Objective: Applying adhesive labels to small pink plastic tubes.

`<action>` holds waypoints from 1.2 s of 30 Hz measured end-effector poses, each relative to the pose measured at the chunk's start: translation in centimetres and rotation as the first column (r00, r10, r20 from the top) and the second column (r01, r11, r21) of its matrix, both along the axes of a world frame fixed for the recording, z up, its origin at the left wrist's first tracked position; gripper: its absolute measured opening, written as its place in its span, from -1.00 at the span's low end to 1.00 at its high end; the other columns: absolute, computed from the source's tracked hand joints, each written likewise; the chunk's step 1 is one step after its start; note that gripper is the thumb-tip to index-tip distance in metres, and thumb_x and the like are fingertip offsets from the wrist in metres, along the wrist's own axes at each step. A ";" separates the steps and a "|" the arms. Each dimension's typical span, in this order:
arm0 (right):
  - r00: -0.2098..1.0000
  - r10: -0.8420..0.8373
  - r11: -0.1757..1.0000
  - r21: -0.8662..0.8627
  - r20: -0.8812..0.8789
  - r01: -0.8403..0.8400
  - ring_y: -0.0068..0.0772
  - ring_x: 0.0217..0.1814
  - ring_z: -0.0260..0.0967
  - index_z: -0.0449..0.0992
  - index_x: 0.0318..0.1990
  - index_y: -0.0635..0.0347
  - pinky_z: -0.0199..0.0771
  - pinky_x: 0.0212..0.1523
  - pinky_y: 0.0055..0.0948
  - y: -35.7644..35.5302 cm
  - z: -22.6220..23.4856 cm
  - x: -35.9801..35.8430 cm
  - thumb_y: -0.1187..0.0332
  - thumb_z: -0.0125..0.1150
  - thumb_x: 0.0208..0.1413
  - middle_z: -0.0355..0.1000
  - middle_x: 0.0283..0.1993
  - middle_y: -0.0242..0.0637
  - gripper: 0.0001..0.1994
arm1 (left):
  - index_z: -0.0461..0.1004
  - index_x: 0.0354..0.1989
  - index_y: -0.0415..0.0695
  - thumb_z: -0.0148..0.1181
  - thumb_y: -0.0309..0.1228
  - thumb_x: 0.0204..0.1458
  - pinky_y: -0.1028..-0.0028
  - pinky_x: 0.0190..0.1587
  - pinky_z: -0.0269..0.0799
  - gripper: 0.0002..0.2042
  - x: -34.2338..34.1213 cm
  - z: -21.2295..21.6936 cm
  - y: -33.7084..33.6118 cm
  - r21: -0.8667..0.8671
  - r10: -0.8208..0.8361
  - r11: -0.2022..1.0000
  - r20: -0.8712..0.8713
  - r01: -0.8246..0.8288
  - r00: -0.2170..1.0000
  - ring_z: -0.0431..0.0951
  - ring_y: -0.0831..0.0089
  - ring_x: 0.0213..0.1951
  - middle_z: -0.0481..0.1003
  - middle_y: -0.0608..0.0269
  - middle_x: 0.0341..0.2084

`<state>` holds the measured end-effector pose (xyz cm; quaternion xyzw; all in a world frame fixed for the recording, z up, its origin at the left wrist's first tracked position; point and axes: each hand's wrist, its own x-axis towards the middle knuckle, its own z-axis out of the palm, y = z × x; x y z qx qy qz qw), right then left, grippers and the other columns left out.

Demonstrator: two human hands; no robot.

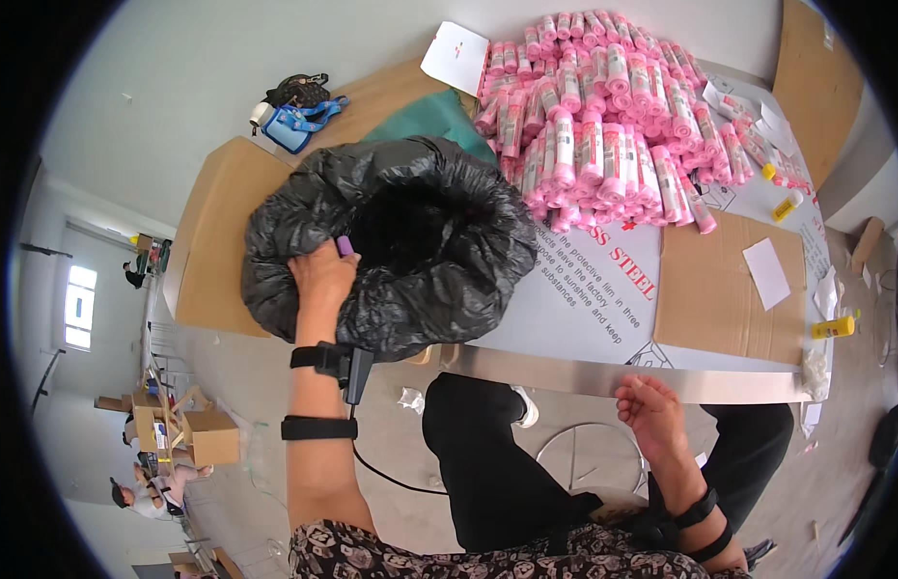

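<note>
A big black plastic bag stands at the table's left side, its puffed rim rolled outward around a dark opening. My left hand lies on the left part of that rim, its fingers bent and closed on the plastic. By its thumb side a short purple cylinder-shaped piece shows; whether it is held or worn on a digit I cannot tell. My right hand is at the table's front edge, palm up, with curled fingers and nothing visible in them. Pink-and-white rolls lie heaped behind, to the right of the bag.
A cardboard sheet with a white paper covers the right part of the table. Yellow glue bottles stand along the right edge. A blue-and-white bottle is at the back left. Farther left, people sit near cardboard boxes.
</note>
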<state>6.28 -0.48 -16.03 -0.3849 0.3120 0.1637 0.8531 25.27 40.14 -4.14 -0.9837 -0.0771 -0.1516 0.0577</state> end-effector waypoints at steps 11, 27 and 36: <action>0.980 0.180 0.975 -0.146 0.086 -0.167 -0.56 -0.39 0.35 0.49 -0.21 0.29 0.34 -0.28 -0.59 3.2 1.8 3.5 0.42 0.10 0.15 0.47 -0.39 -0.30 -0.86 | 0.44 0.05 -0.19 -0.11 -0.28 0.12 0.28 0.21 0.20 -0.61 6.7 -2.5 1.2 0.002 0.144 0.984 -0.605 -0.180 0.783 0.34 0.05 0.16 0.38 -0.12 0.07; 0.670 0.694 0.076 -0.952 0.264 0.296 0.13 -0.06 0.37 0.26 0.09 0.29 0.37 -0.07 -0.10 14.1 4.0 24.9 0.32 0.32 -0.16 0.39 -0.19 0.14 -0.40 | 0.37 0.08 -0.17 0.24 -0.14 -0.01 0.34 -0.21 0.49 -0.48 6.8 -7.5 0.4 -0.973 -0.062 -0.055 -0.222 -0.226 0.973 0.50 0.33 -0.28 0.47 0.16 -0.19; 0.514 0.555 0.349 -0.743 0.655 0.571 0.13 -0.17 0.38 0.37 -0.05 0.32 0.37 -0.09 -0.21 11.9 8.2 23.4 0.58 0.07 -0.16 0.41 -0.24 0.06 -0.60 | 0.42 -0.13 -0.18 0.29 -0.27 -0.07 0.54 -0.44 0.38 -0.64 3.5 -4.3 -4.1 -0.963 -0.274 -0.058 -0.237 -0.262 0.932 0.44 0.46 -0.48 0.41 0.26 -0.39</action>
